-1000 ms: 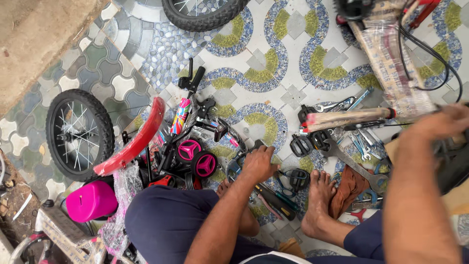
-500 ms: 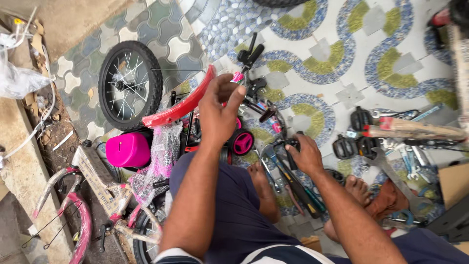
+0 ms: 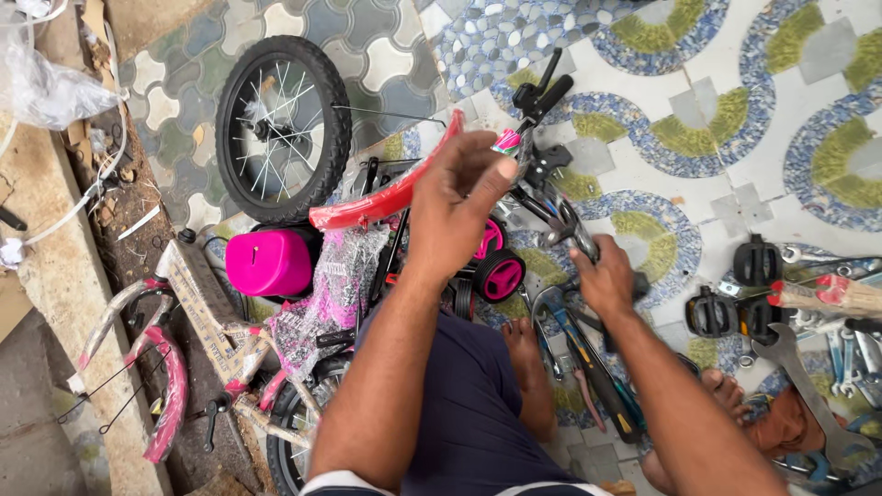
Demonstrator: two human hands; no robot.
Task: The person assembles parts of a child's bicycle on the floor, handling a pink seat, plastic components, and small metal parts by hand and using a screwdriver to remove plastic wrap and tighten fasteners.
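I sit on the tiled floor over a partly built child's bicycle. My left hand (image 3: 457, 204) is raised over the red mudguard (image 3: 367, 202), its fingers bunched against the thumb beside the pink-tipped handlebar grip (image 3: 508, 142). Whether the fingers hold anything is hidden. My right hand (image 3: 604, 281) is closed around the chrome handlebar (image 3: 560, 220), just below the black brake lever (image 3: 542, 92). Two pink-and-black training wheels (image 3: 499, 274) lie between my hands, above my bare foot (image 3: 528, 354).
A spoked wheel (image 3: 283, 129) lies at upper left, a pink box (image 3: 268, 262) below it. A wrapped pink frame (image 3: 170, 386) lies at lower left. Black pedals (image 3: 735, 312), spanners (image 3: 799, 367) and pliers (image 3: 588, 367) are scattered at right. A concrete kerb (image 3: 55, 276) runs along the left.
My left hand's fingers went from spread on the red mudguard to bunched together. My right hand stayed on the handlebar. The view has moved closer.
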